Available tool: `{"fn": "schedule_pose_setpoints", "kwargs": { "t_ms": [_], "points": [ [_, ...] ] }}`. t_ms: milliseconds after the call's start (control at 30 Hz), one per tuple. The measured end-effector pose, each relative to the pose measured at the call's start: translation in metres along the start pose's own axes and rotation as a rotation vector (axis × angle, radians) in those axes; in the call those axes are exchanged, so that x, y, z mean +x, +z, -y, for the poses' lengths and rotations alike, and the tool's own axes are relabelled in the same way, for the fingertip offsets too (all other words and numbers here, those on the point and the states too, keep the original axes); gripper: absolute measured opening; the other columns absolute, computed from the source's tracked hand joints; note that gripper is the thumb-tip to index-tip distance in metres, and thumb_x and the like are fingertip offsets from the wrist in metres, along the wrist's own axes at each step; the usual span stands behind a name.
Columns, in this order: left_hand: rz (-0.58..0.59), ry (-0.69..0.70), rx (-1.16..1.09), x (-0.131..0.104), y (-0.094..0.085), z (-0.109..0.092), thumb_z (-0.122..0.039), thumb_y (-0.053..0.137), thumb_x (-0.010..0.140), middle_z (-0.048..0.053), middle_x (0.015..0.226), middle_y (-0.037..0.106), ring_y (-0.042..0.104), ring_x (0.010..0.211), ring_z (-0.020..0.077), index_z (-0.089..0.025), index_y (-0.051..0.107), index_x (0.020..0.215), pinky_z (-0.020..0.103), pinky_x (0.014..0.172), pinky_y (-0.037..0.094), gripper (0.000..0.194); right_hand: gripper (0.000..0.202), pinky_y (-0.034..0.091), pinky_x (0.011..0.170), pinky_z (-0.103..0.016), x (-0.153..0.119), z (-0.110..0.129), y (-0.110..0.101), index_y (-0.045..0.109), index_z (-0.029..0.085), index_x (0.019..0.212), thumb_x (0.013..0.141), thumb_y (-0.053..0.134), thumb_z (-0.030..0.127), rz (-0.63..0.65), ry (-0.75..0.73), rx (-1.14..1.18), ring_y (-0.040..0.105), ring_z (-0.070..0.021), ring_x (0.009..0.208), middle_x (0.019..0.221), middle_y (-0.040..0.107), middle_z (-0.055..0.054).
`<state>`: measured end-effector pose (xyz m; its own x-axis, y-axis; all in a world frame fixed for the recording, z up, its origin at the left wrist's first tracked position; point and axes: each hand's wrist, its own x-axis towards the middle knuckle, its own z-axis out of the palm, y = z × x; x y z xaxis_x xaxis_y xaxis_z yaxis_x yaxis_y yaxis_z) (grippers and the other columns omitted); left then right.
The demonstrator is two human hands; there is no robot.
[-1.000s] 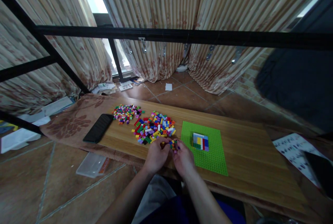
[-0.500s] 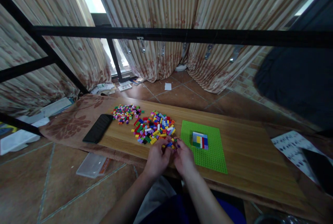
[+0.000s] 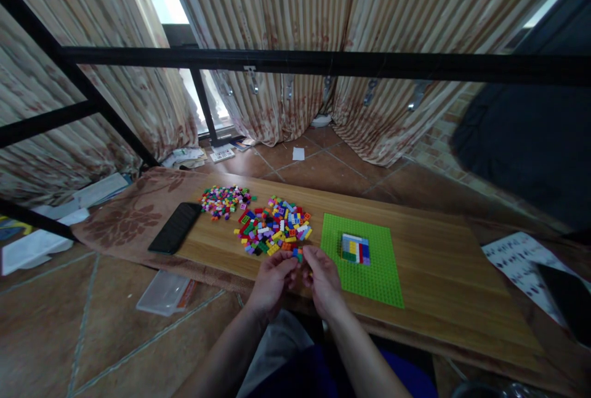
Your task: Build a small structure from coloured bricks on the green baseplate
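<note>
My left hand [image 3: 271,280] and my right hand [image 3: 323,278] meet over the board's near edge, fingers closed. Between their fingertips are small blue toy bricks [image 3: 297,254], with a bit of orange beside them; which finger grips which piece is partly hidden. Just beyond the hands lies a pile of mixed toy bricks [image 3: 272,227]. To the right, a green baseplate [image 3: 376,281] carries a low square block of bricks [image 3: 355,249] in white, yellow, blue, green, red and purple.
A second heap of smaller bricks [image 3: 224,202] lies farther left, beside a black phone [image 3: 175,228]. All rest on a wooden board [image 3: 443,268]. A printed sheet [image 3: 517,262] and a dark device [image 3: 563,299] are at right. A clear plastic lid [image 3: 161,293] lies on the floor.
The fingers have turned and drawn closer together, bringing the blue bricks upright between the fingertips. The dark blue piece seen before has shifted in the grip. The piles and baseplate are unchanged.
</note>
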<state>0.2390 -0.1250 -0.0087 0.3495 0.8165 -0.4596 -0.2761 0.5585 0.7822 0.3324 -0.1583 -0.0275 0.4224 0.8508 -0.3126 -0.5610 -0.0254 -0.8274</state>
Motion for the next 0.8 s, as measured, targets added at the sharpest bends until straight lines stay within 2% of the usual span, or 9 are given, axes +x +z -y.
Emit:
{"fn": "schedule_pose_setpoints", "kwargs": {
  "t_ms": [133,300,433,567,667,733,800],
  "points": [
    [0.082,0.075,0.147,-0.002,0.0,0.002,-0.034,0.076,0.063,-0.007,0.049,0.049,0.038,0.042,0.0043,-0.014,0.059,0.075,0.016,0.042,0.029,0.028,0.032,0.032,0.046,-0.02,0.002,-0.004,-0.002,0.062,0.019,0.071,0.07,0.069,0.05,-0.044,-0.156,-0.24,0.045,-0.0082,0.05,0.059,0.057,0.005],
    [0.074,0.164,0.335,0.001,-0.005,0.0,-0.047,0.065,0.074,-0.006,0.051,0.048,0.038,0.042,0.0054,-0.015,0.058,0.074,0.018,0.042,0.03,0.032,0.031,0.04,0.059,-0.024,0.003,-0.003,-0.006,0.063,0.019,0.072,0.079,0.058,0.049,0.006,-0.277,-0.468,0.053,-0.0132,0.063,0.065,0.062,0.002],
    [0.068,0.288,0.455,0.005,-0.005,0.004,-0.043,0.06,0.078,-0.005,0.054,0.05,0.042,0.046,0.0077,-0.015,0.06,0.075,0.019,0.045,0.033,0.027,0.032,0.043,0.068,-0.027,-0.002,0.001,-0.005,0.064,0.02,0.079,0.086,0.048,0.047,0.009,-0.316,-0.602,0.058,-0.0159,0.073,0.073,0.065,0.0],
    [-0.021,0.383,0.451,0.004,0.001,0.014,-0.036,0.058,0.079,0.0,0.066,0.059,0.054,0.06,0.012,-0.016,0.062,0.079,0.022,0.056,0.042,0.02,0.03,0.043,0.071,-0.028,-0.009,-0.003,-0.002,0.062,0.02,0.086,0.088,0.045,0.044,-0.029,-0.399,-0.707,0.059,-0.0165,0.077,0.082,0.066,-0.002],
    [-0.127,0.422,0.387,0.002,0.007,0.023,-0.033,0.057,0.078,0.001,0.071,0.062,0.057,0.067,0.014,-0.016,0.062,0.079,0.024,0.064,0.045,0.018,0.03,0.042,0.07,-0.028,-0.01,-0.01,0.0,0.061,0.02,0.084,0.088,0.044,0.045,-0.129,-0.427,-0.705,0.059,-0.0164,0.074,0.08,0.065,-0.002],
    [-0.191,0.412,0.325,0.002,0.011,0.029,-0.034,0.058,0.077,0.0,0.067,0.059,0.054,0.061,0.0122,-0.016,0.061,0.075,0.022,0.059,0.043,0.018,0.03,0.042,0.067,-0.028,-0.006,-0.012,0.001,0.061,0.02,0.081,0.085,0.047,0.046,-0.245,-0.4,-0.64,0.057,-0.0161,0.07,0.076,0.064,-0.002],
    [-0.203,0.369,0.254,0.003,0.013,0.031,-0.036,0.061,0.075,-0.002,0.06,0.055,0.049,0.054,0.0099,-0.016,0.059,0.071,0.021,0.052,0.04,0.021,0.03,0.04,0.058,-0.026,-0.001,-0.013,0.002,0.06,0.02,0.076,0.081,0.052,0.048,-0.312,-0.322,-0.482,0.052,-0.014,0.06,0.065,0.059,0.001]
  ]
}}
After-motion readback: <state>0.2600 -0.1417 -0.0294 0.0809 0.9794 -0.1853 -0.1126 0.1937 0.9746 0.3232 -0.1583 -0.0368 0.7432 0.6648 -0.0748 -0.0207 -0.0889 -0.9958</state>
